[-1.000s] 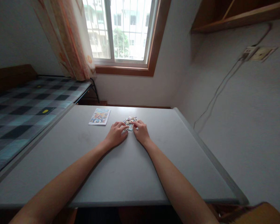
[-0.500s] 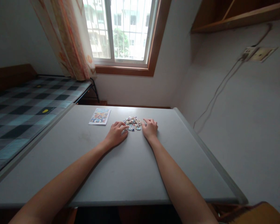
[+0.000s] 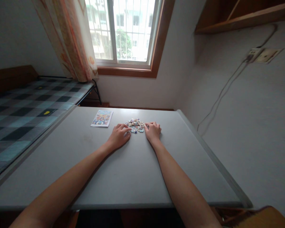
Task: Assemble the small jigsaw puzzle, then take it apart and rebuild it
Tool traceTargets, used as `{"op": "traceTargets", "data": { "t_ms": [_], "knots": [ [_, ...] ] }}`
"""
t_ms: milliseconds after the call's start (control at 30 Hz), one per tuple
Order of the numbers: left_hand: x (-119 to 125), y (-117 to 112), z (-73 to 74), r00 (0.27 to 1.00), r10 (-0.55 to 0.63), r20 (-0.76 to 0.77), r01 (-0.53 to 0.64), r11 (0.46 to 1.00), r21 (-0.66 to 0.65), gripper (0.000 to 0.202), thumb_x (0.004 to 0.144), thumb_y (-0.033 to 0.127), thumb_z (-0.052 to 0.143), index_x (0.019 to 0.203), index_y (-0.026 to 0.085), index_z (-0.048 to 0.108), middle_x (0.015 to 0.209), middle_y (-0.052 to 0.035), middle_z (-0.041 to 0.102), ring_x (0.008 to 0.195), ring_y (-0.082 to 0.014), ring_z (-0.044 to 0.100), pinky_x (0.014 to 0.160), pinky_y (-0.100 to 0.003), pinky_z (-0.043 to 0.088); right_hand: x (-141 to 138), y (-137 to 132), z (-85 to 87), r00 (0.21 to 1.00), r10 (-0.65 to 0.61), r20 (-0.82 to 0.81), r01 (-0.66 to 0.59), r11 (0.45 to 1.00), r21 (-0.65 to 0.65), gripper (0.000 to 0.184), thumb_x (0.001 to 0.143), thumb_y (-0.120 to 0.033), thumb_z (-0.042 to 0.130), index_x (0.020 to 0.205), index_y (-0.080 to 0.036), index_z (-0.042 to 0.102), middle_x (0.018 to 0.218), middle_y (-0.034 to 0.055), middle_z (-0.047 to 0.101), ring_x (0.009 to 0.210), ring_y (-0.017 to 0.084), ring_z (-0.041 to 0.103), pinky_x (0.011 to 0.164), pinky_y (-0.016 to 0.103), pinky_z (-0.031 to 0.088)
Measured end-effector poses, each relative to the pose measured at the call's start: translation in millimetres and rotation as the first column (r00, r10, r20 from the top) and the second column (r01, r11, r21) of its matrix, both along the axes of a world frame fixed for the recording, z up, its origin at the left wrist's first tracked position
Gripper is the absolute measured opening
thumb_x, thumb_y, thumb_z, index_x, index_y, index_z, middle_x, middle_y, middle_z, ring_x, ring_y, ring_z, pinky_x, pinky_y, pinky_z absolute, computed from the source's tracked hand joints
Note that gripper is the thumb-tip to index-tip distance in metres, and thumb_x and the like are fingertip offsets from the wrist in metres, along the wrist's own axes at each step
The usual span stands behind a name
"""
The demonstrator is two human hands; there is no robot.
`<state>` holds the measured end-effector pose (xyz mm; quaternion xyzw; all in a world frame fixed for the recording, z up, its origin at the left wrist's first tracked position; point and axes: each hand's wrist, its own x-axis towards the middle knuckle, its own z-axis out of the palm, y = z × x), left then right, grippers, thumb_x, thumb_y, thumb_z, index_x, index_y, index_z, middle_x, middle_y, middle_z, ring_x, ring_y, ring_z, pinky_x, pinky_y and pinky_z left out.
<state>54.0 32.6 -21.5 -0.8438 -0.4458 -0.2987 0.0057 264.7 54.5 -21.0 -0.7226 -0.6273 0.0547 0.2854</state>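
A small heap of loose jigsaw pieces (image 3: pixel 136 124) lies on the grey table (image 3: pixel 123 171), toward its far side. My left hand (image 3: pixel 118 136) rests palm down just left of the heap, fingers curled, fingertips touching the nearest pieces. My right hand (image 3: pixel 153 131) lies on the right side of the heap, fingers bent and pressed against its edge. Whether either hand pinches a piece is too small to tell. A printed picture card (image 3: pixel 101 118) lies flat to the left of the heap.
A bed with a checked cover (image 3: pixel 23 110) runs along the table's left edge. The wall stands close on the right, with a socket and cable (image 3: pixel 256 53). Behind the table are a window (image 3: pixel 123 31) and a curtain (image 3: pixel 71 41).
My right hand moved from the near side of the heap to its right side, then closed in slightly against it. The left hand stayed in place.
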Motion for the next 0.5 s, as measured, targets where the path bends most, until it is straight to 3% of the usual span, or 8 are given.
{"op": "traceTargets", "data": {
  "t_ms": [200,367,500],
  "knots": [
    [0.4,-0.2,0.7,1.0,0.0,0.001,0.0,1.0,0.0,0.025,0.085,0.026,0.058,0.107,0.022,0.067,0.105,-0.0063,0.063,0.103,-0.0242,0.052,0.092,-0.042,0.044,1.9,3.2,0.1,0.992,0.006,-0.124,0.011,0.991,0.137,0.026,0.091,-0.032,0.049,0.096,-0.022,0.072,0.1,0.0088,0.065,0.097,0.025,0.05,0.08,0.035,0.037],
    [1.0,-1.7,2.4,1.0,0.002,-0.007,-0.002,1.0,-0.004,0.025,0.084,0.026,0.058,0.108,0.023,0.067,0.106,-0.0063,0.063,0.103,-0.0243,0.051,0.091,-0.042,0.044,-7.8,2.5,-1.1,0.934,0.297,-0.199,-0.242,0.935,0.259,0.023,0.09,-0.029,0.05,0.09,-0.02,0.071,0.092,0.0062,0.069,0.09,0.021,0.055,0.086,0.033,0.038],
    [1.4,-1.5,2.2,1.0,0.001,-0.005,-0.001,1.0,-0.005,0.026,0.085,0.026,0.058,0.109,0.024,0.067,0.105,-0.0062,0.063,0.103,-0.0239,0.051,0.091,-0.041,0.044,-20.2,-5.0,-0.3,0.903,0.412,-0.122,-0.381,0.899,0.217,0.017,0.087,-0.03,0.057,0.084,-0.022,0.071,0.093,0.0042,0.069,0.094,0.021,0.052,0.088,0.033,0.036]
  ]
}}
